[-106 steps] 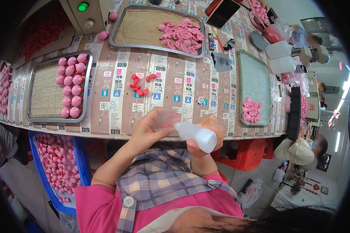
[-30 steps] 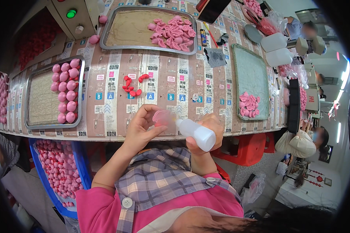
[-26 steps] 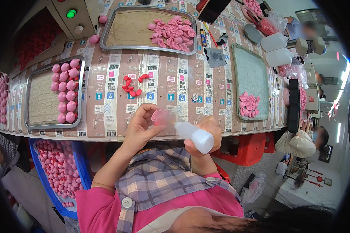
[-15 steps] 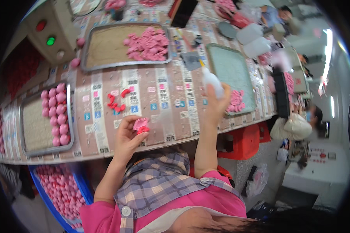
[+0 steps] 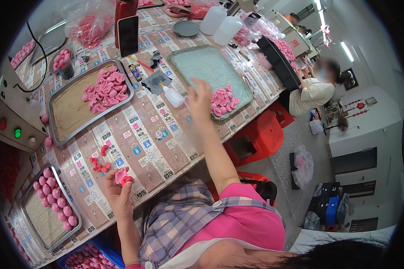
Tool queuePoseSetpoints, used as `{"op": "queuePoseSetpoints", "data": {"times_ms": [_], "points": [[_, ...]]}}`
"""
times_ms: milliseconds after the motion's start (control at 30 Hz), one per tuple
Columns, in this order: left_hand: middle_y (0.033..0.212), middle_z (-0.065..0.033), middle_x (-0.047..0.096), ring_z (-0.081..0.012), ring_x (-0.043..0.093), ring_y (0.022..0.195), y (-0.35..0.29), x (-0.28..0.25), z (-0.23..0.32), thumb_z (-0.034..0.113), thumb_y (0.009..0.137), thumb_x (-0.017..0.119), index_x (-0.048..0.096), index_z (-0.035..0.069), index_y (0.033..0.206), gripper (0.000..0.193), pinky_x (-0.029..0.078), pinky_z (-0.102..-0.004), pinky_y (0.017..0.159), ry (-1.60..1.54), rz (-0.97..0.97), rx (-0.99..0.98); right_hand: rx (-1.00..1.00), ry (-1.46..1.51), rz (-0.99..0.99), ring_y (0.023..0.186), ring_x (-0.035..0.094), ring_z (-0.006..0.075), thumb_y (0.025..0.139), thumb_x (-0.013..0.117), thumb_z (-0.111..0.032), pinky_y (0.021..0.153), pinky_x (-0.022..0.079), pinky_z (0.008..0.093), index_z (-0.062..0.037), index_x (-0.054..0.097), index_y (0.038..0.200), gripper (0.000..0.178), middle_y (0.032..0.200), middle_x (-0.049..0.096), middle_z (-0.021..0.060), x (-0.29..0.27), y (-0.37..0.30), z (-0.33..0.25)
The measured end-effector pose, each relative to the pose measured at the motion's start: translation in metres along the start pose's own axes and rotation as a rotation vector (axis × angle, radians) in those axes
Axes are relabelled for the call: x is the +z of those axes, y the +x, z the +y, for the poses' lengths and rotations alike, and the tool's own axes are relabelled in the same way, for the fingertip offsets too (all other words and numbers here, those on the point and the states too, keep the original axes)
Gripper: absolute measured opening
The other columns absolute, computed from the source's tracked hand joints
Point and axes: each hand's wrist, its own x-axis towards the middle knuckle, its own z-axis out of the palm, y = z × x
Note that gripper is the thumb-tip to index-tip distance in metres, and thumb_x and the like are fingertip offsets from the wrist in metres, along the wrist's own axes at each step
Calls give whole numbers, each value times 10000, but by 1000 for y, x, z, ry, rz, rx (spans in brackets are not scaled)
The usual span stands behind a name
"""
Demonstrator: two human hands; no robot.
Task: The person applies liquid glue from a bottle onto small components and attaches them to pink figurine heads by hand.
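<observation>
My left hand (image 5: 119, 192) is closed on a small hollow pink piece (image 5: 121, 174) with a red part (image 5: 125, 181) at its lower edge, held above the table's near edge. My right hand (image 5: 201, 99) is empty, its fingers apart, over the near left edge of a pale green tray (image 5: 206, 62). Just left of it, a white squeeze bottle (image 5: 173, 97) with a thin nozzle lies on the table. Crinkled pink pieces (image 5: 223, 102) are heaped in the tray's near corner. Several small red pieces (image 5: 99, 166) lie beyond my left hand.
A metal tray (image 5: 69, 112) holds more crinkled pink pieces; another tray (image 5: 38, 224) at left holds rows of pink balls (image 5: 54, 197). A phone (image 5: 129, 36) stands at the back. Red stools (image 5: 260, 134) are under the right edge. A person (image 5: 316, 89) sits farther right.
My right hand has let go of the squeeze bottle, which now lies on the table. The left hand still holds the pink piece. The whole view has turned toward the right.
</observation>
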Motion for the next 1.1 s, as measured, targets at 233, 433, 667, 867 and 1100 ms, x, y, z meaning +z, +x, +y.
{"op": "queuePoseSetpoints", "data": {"times_ms": [233,433,667,867,1100], "points": [[1059,-123,528,-132,532,899,1,-1,2,-3,730,622,426,45,1102,423,449,-252,781,39,25,-5,214,-627,-137,765,577,287,695,615,-182,690,452,370,-84,636,889,218,803,604,128,-65,54,141],[1047,-104,533,-136,529,909,0,7,-1,-1,727,624,429,31,1095,418,445,-253,786,76,19,-44,283,-382,-259,749,589,308,673,622,-186,655,467,373,-72,640,799,171,837,605,164,-61,53,153],[1030,-84,541,-132,525,938,-2,12,-1,-4,736,612,443,6,1123,422,441,-254,801,80,55,-111,351,762,-1177,727,537,94,810,554,-130,621,429,223,-16,555,1022,240,840,593,28,-60,-20,-43],[1049,-123,566,-147,569,864,-4,18,7,20,729,621,447,-10,1164,469,452,-266,795,78,16,-149,78,294,-1373,724,550,184,751,614,-211,612,434,266,-53,534,1024,325,832,563,88,-44,-41,-95],[1014,-108,575,-132,564,868,-10,7,2,3,733,616,457,-15,1177,473,475,-269,783,33,40,-126,169,224,-1111,783,541,256,696,666,-224,653,428,347,-58,539,968,343,872,520,85,-45,-64,-92]]}}
